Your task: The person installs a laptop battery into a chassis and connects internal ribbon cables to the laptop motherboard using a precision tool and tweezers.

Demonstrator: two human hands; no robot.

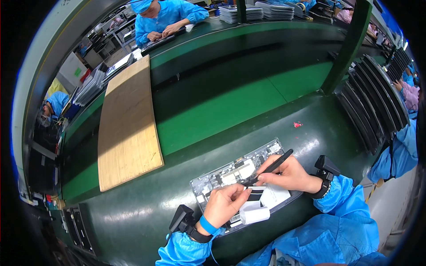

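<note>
An opened laptop base (214,178) with bare circuit boards lies in front of me on the dark green bench. My right hand (287,175) is closed around a slim black pen-shaped tool (281,160), whose lower end points toward my left fingertips. Thumb and fingers pinched, my left hand (224,205) is over the base's near left part; what it grips is too small to make out. By its fingertips is a white sheet with black strips (256,194). A curled white paper roll (254,215) rests on the near side of the base, below both hands.
Beyond the bench runs a green conveyor belt (230,102), with a wooden board (128,128) lying across it at left. Black panels stand in a rack (372,102) at right, beside a green post (348,48). A co-worker in blue (166,20) works across the line.
</note>
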